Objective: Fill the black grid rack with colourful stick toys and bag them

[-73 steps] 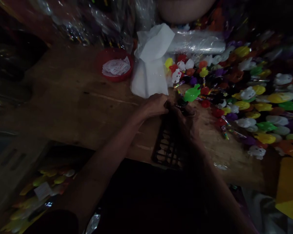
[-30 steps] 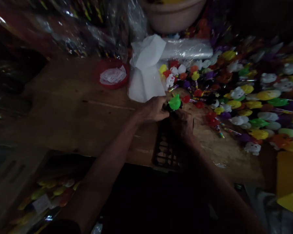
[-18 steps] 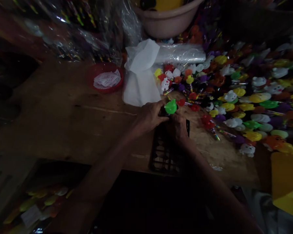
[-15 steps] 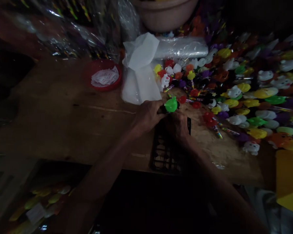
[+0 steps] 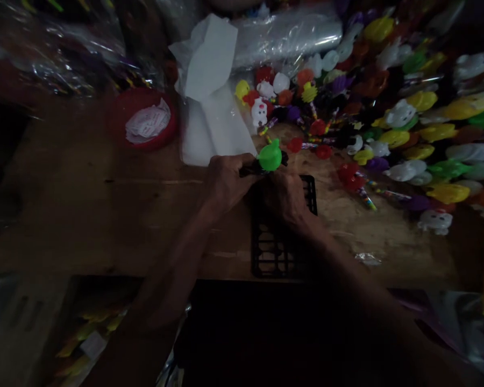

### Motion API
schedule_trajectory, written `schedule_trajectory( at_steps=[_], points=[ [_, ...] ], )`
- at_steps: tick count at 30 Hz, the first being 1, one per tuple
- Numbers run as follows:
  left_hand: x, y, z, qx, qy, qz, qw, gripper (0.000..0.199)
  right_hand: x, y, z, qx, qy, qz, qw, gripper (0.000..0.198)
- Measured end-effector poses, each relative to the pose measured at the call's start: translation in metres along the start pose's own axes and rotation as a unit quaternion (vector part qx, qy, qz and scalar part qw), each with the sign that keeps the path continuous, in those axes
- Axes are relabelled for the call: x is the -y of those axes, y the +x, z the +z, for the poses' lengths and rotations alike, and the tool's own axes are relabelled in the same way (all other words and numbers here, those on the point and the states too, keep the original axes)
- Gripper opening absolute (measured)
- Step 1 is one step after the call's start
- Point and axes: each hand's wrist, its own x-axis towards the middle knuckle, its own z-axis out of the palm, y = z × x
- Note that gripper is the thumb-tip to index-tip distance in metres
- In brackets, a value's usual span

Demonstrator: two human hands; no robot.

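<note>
A round bright green plastic figure [image 5: 270, 156] with a small pointed tip sits between my two hands, with something dark around its base. My left hand [image 5: 228, 180] is closed at its left side, fingers curled against the dark part. Directly below and to the right, my right hand [image 5: 287, 196] is closed at the figure's underside. Whatever stem it has is hidden by the fingers and the gloom. Under my right hand lies a black plastic grid tray [image 5: 272, 263] with round openings, partly covered by my forearm.
Many colourful plastic figures on candy-filled sticks [image 5: 411, 169] are heaped to the right. A red bowl [image 5: 115, 121] holds paper slips. Clear plastic bags [image 5: 201, 142] with a white sheet lie behind my hands. A clear plastic roll [image 5: 286, 37] is at the back.
The camera view has shifted, so the table things sit higher and farther out. Both hands stay closed around the green figure, with little change of grip.
</note>
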Motion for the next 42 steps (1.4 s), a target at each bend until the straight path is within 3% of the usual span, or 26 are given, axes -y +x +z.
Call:
schedule_trajectory(
  at_steps=[9,14,20,25,29,34,36,42],
  points=[
    [0.004,-0.001,0.004,-0.016,0.051,-0.017,0.998,0.018,-0.002,-0.003,0.004,-0.014,-0.003,-0.003,1.0,0.018],
    [0.011,-0.003,0.003,-0.016,0.027,-0.005,0.999,0.024,0.001,-0.003,0.003,-0.009,0.016,0.01,1.0,0.017],
    [0.012,-0.005,0.009,-0.023,-0.009,-0.064,0.998,0.036,0.005,-0.004,-0.003,0.008,0.02,0.038,0.999,0.019],
    [0.014,-0.007,0.013,0.001,-0.063,-0.054,0.997,0.061,0.005,-0.004,-0.004,0.016,0.011,0.039,0.999,0.016],
    [0.02,-0.022,0.016,-0.017,-0.05,-0.02,0.998,0.058,0.002,-0.004,-0.002,-0.014,0.005,0.022,1.0,0.016],
    [0.025,-0.039,0.037,-0.1,0.083,0.049,0.99,0.064,-0.008,0.0,0.0,-0.05,0.049,-0.048,0.996,0.019],
    [0.026,-0.041,0.044,-0.105,0.095,0.063,0.988,0.066,-0.011,0.002,0.0,-0.057,0.08,-0.058,0.993,0.022],
    [0.027,-0.04,0.048,-0.096,0.066,0.034,0.993,0.07,-0.006,0.004,-0.004,-0.088,0.077,-0.047,0.992,0.023]
  ],
)
